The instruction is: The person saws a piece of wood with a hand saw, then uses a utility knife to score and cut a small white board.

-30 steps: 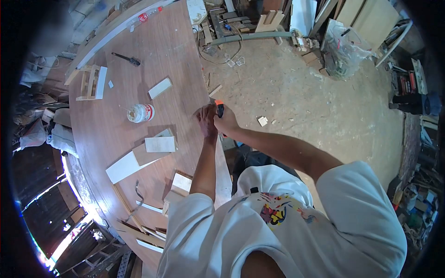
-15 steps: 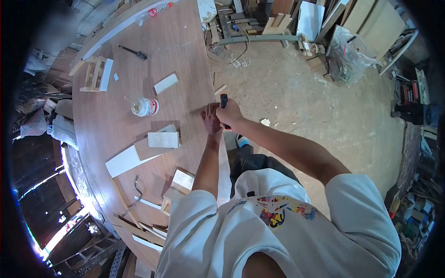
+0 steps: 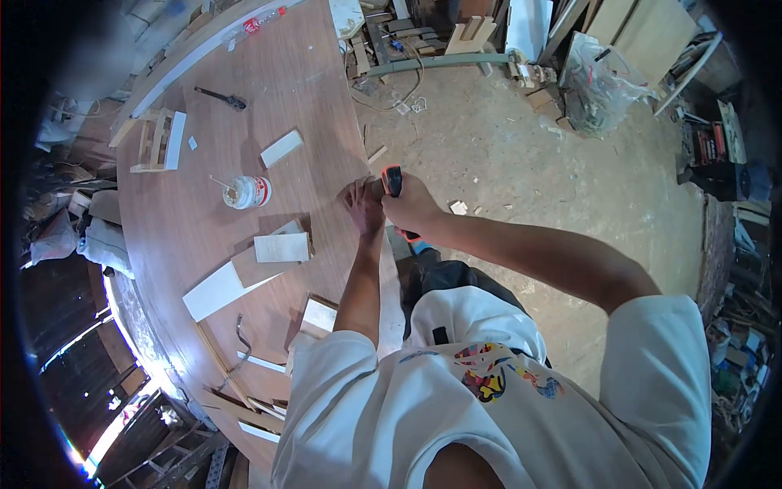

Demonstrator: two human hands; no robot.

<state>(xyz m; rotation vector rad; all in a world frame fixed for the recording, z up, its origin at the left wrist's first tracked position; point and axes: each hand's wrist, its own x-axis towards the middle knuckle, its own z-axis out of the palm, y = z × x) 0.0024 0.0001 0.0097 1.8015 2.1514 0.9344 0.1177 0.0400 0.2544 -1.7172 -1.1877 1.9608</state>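
My right hand point(image 3: 413, 205) is wrapped round a tool with a black and orange handle point(image 3: 392, 181), just off the table's right edge. Orange and black parts of the tool show above and below the fist, but its working end is hidden, so I cannot tell what kind it is. Close beside it, my left hand point(image 3: 364, 207) lies palm down at the edge of the wooden table point(image 3: 326, 106), fingers stretched out and spread. Left of the hands are a small white block point(image 3: 282, 149), a glue-smeared jar point(image 3: 248, 192) with a stick in it, and a white-faced wooden block point(image 3: 282, 248).
A dark brush-like tool point(image 3: 221, 99), a small slatted wooden frame point(image 3: 160, 141) and a plastic bottle point(image 3: 265, 19) lie farther up the table. A long white board point(image 3: 220, 292) and wood strips are nearer me. Scraps litter the floor point(image 3: 521, 147); a plastic bag point(image 3: 603, 90) stands beyond.
My right hand has drawn back a little to the right with the tool, its elbow swinging outward. My left hand stays at the table edge. The whole view has shifted slightly.
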